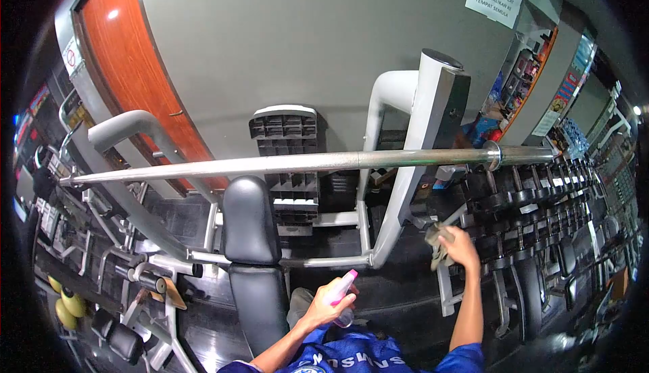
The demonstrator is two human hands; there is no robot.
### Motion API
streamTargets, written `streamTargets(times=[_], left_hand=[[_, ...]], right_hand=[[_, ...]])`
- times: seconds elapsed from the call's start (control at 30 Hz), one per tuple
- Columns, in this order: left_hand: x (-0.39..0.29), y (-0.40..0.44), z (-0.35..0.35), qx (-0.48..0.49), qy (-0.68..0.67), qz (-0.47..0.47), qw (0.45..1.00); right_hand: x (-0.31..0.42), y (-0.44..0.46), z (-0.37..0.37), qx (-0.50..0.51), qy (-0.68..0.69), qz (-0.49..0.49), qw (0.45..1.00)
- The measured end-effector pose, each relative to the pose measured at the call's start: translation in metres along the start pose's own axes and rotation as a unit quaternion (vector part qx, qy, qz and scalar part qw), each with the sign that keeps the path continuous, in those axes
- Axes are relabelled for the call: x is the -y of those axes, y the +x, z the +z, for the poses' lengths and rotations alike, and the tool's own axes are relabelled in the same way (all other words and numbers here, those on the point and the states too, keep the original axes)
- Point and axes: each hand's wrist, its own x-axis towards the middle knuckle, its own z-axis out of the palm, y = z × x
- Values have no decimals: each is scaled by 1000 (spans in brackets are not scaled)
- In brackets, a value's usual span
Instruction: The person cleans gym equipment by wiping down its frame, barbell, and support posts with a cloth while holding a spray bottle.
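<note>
My left hand (329,304) is wrapped round a spray bottle (345,286) with a pink and white top, low in front of my blue shirt. Out to the right, my right hand (459,246) grips a crumpled greyish cloth (438,239). The cloth is beside the lower part of the bench's right grey upright (414,170); whether it touches the frame I cannot tell. Above both hands a long metal barbell (284,164) lies across the bench frame. A black padded bench (251,221) stands to the left of my left hand.
Racks of dumbbells (520,204) fill the right side. Behind the bench, black plastic step platforms (287,136) lean at the grey wall (270,35). A wooden door (128,55) is at upper left. Other gym machines and yellow-green balls (67,309) stand at left.
</note>
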Motion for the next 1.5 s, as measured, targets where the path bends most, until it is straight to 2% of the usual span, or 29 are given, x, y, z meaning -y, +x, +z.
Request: streamTargets(times=[0.07,0.17,0.23,0.33,0.43,0.53,0.63,0.67,0.77,0.9,0.93,1.07,1.17,1.27,1.3,1.37,1.4,1.47,1.5], left_hand=[[2,4,-1,-8,8,-15,1000],[9,12,-3,-17,55,42,997],[4,15,-4,-13,45,11,999],[9,16,-8,8,61,2,998],[21,15,-12,-14,40,69,997],[17,13,-18,-34,-61,-12,998],[26,23,-30,-22,-88,-26,996],[29,28,-34,-20,-84,-22,996],[46,51,-50,3,-54,23,998],[53,85,-66,32,-26,35,999],[48,92,-66,25,-29,47,998],[42,117,-72,42,-33,37,998],[41,130,-78,91,-27,-46,994],[55,134,-84,153,-65,66,984],[52,134,-86,178,-104,66,976],[44,131,-89,228,-183,63,954],[44,130,-95,296,-193,-10,935],[50,129,-100,317,-147,-33,936],[55,126,-101,326,-124,-45,936]], right_hand=[[2,-22,26,1,63,30,998],[19,-55,66,-47,180,57,981],[14,-69,96,-12,331,99,938],[20,-89,123,-26,379,128,916],[22,-101,137,-25,413,141,900],[32,-100,145,-77,455,162,872],[41,-94,150,-139,518,175,826],[39,-92,154,-162,502,177,831],[60,-86,160,-238,569,175,768],[77,-84,172,-264,629,208,701],[76,-83,177,-258,629,188,709],[94,-81,190,-266,617,221,707],[113,-75,202,-260,609,203,722],[135,-67,207,-222,587,155,763],[149,-63,204,-218,581,142,771],[164,-59,202,-182,517,109,829],[169,-55,203,-173,465,90,864],[184,-46,205,-173,323,21,930],[203,-45,192,-136,277,76,948]])
